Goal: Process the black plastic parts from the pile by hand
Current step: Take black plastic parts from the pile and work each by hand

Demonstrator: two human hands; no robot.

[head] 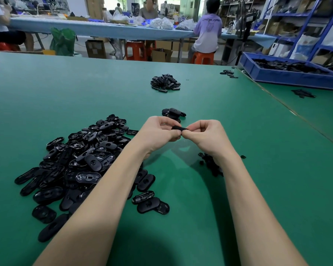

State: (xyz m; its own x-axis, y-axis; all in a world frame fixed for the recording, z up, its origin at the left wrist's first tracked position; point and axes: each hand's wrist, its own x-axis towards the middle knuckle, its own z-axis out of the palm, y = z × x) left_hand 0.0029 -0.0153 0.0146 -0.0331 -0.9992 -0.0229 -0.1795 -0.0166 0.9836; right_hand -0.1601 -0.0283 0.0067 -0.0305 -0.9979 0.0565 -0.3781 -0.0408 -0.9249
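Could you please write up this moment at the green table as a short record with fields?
surface: green table
left hand: pinches one end of a black plastic part
right hand: pinches the other end of the same part
part position: held above the table, between both hands
main pile: left of the forearms, many oval black parts
small stack: just beyond the hands
far pile: mid-table
small bits: under the right wrist
blue bin: far right, holds black parts
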